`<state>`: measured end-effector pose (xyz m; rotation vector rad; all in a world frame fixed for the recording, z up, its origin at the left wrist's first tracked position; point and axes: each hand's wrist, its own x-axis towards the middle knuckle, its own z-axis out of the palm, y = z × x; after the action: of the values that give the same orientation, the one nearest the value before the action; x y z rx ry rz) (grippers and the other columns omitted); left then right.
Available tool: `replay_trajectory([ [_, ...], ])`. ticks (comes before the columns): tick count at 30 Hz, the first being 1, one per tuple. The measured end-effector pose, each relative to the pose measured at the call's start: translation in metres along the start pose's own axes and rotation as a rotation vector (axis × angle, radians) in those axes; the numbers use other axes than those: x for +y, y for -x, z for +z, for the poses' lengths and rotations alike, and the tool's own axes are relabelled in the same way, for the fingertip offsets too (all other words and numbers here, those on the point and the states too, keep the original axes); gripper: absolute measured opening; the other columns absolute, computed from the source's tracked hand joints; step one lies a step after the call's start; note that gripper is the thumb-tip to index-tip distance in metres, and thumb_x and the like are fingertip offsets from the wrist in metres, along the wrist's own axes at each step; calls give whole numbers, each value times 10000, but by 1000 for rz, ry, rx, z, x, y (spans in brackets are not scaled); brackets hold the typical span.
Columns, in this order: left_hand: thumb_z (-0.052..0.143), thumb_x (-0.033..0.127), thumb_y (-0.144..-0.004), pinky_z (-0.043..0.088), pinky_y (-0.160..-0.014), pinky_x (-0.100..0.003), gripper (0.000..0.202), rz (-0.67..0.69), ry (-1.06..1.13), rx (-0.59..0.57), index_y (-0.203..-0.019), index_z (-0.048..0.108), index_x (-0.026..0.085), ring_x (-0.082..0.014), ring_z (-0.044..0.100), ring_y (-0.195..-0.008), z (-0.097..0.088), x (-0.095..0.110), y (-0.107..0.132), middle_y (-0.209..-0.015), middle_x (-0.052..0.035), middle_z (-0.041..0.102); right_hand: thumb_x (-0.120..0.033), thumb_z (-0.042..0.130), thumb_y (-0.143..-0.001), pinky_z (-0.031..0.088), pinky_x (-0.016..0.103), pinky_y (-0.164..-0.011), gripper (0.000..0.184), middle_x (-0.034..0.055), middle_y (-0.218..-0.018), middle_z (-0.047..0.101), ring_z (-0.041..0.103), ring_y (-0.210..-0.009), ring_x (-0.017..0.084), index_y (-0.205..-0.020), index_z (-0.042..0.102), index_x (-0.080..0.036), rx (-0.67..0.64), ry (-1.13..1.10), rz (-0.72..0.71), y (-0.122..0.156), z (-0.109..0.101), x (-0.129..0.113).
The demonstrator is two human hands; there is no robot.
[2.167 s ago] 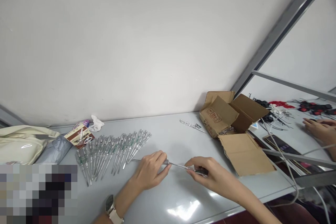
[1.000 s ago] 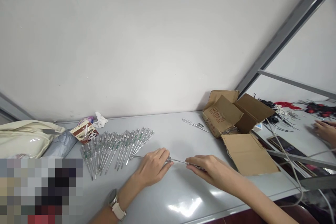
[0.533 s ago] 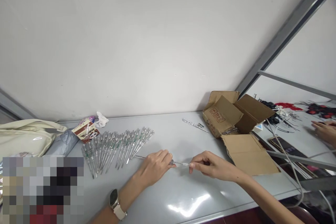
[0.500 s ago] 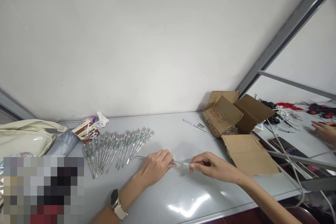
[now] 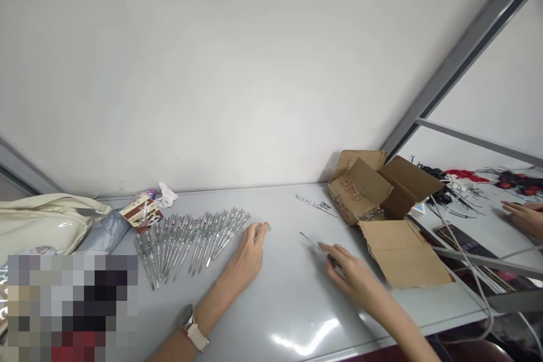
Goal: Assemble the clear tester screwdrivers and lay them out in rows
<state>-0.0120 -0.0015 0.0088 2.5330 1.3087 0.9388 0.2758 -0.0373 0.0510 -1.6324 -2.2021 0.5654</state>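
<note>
Right grip: the right hand [image 5: 350,274] is a narrow pinch, blurred by motion, with a slim tester screwdriver [image 5: 316,246] seemingly held in the fingers, its thin shaft pointing toward the box.
Left grip: the left hand [image 5: 248,260] lies low with its fingers gathered, the fingertips [image 5: 263,229] at the near end of the row; whether they hold anything, I cannot tell.
Tool's place: mid-table, between the row and the cardboard box [image 5: 358,186], lifted in the right hand.
Handling: likely light and stiff, with a smooth handle that may slip; best held by the handle, not the thin shaft.
Row: clear-handled tester screwdrivers [image 5: 190,246] fan out side by side on the grey table [image 5: 288,300], near its far edge.
Rest: a cream tote bag [image 5: 42,223], a grey pouch [image 5: 102,232] and a small printed carton [image 5: 142,212] sit by the far left corner. Beyond the box, a co-worker's hand [image 5: 524,218] works at another table.
</note>
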Motion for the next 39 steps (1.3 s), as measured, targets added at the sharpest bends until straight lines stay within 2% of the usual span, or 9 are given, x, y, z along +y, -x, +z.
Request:
replay_trajectory([
  [2,308,-31,-845,556,-918,-395,611,-59,-10,40,-1381,411,243,-202,568,-1130,5,-9,3,-1272,-112,456,-240,341,-977,512,328,-758,409,103,-1002,593,630,-775,183,-1342,506,-158,30,-9,-56,-9,25,-8],
  [4,288,-46,-843,559,-927,-412,588,-93,-32,82,-1321,469,245,-201,559,-1145,9,-16,5,-1274,-105,450,-234,314,-994,519,334,-770,407,108,-1024,567,624,-808,185,-1356,482,-158,82,-3,-107,-19,44,-15],
  [9,284,-29,-856,499,-1020,-487,494,-148,-79,93,-1253,488,182,-238,503,-1246,15,-23,8,-1267,-123,485,-240,341,-1000,536,343,-750,369,107,-1020,545,603,-835,196,-1332,495,-188,219,16,-198,-39,69,-18],
  [14,334,35,-885,459,-1072,-489,428,-152,-92,54,-1264,494,155,-269,463,-1311,22,-24,9,-1359,-146,463,-287,439,-982,522,350,-820,286,88,-994,554,592,-918,212,-1219,582,-215,279,6,-264,-62,59,-8],
  [19,328,40,-887,426,-1106,-490,452,-160,-97,28,-1306,483,106,-276,418,-1363,24,-24,10,-1427,-172,448,-266,392,-968,489,373,-832,277,87,-918,575,569,-884,225,-1057,642,-187,514,82,-148,-114,37,26],
  [24,329,30,-873,412,-1112,-490,474,-124,-176,27,-1316,487,92,-267,428,-1363,22,-26,9,-1434,-167,482,-293,456,-914,433,440,-826,266,136,-936,573,491,-900,286,-1006,666,-157,588,167,-95,-154,44,51],
  [29,344,8,-845,397,-1105,-498,466,-89,-261,32,-1271,517,81,-269,445,-1347,16,-23,6,-1403,-177,518,-217,447,-910,400,411,-825,219,134,-967,577,470,-908,274,-951,655,-164,585,221,-118,-156,59,53],
  [34,370,16,-843,423,-1054,-482,477,-73,-277,62,-1301,471,99,-272,448,-1329,7,-12,3,-1384,-172,514,-202,453,-917,386,395,-821,198,116,-943,593,476,-896,266,-974,640,-171,562,250,-158,-151,60,55],
  [39,366,3,-848,440,-1004,-468,428,-46,-248,78,-1221,510,157,-268,479,-1269,2,-5,3,-1335,-145,513,-192,482,-907,385,370,-791,135,113,-913,605,498,-870,261,-928,613,-166,549,267,-197,-149,60,55],
])
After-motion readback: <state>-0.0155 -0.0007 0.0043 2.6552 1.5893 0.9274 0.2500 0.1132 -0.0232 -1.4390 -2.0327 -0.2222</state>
